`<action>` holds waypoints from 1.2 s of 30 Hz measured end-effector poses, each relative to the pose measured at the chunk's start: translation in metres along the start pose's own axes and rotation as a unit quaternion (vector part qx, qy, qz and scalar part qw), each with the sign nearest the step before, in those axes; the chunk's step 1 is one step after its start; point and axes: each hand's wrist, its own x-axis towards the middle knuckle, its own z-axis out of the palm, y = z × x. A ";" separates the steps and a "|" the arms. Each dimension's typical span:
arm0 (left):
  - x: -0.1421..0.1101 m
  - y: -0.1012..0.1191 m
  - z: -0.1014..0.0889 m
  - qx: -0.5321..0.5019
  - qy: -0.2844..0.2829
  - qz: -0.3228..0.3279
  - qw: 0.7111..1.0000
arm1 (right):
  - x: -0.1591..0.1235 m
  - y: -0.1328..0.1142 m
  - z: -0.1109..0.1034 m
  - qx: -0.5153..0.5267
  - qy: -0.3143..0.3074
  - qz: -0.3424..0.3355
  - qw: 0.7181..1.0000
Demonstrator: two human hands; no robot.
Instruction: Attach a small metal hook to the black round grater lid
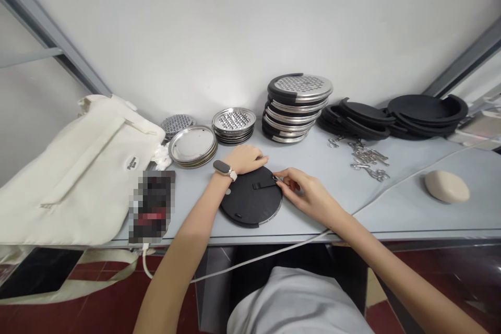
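Nearest me, a white cable (270,259) passes in front of the black disc (250,206), which lies flat on the worktop (395,211). At the disc's far right rim, the thumb and forefinger of my right hand (305,191) are pinched together on a small metal piece (275,178) by the end of the disc's black strap (265,185). My left hand (245,159) lies over the disc's far left rim with the fingers curled; I can't tell whether they clamp anything. I'd judge the disc light enough for one hand, stiff at its silvery edge, its black cover slightly yielding and not slippery, so the rim is where I'd steady it. The metal piece looks hard, slick and tiny, a job for fingertips, while the strap should bend easily. Left of the disc are a dark device (152,206) and a pale bag (78,172); well to its right sits a cream rounded object (446,186). Beyond the disc, to the right, lies a loose heap of metal hooks (370,155); to the left, a stack of metal plates (193,144). Farthest, a tall stack of black-and-silver discs (301,86) rises behind it.
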 end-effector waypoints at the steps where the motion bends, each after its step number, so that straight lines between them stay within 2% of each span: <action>1: 0.000 0.000 0.000 -0.001 -0.001 -0.001 1.000 | 0.000 0.000 0.000 0.001 0.000 0.000 1.000; 13: -0.001 0.003 -0.004 0.004 -0.013 -0.010 1.000 | 0.002 -0.002 0.002 0.004 0.001 -0.024 1.000; 36: -0.002 0.002 -0.003 -0.003 -0.006 -0.008 1.000 | 0.002 -0.001 -0.001 -0.012 0.002 -0.021 1.000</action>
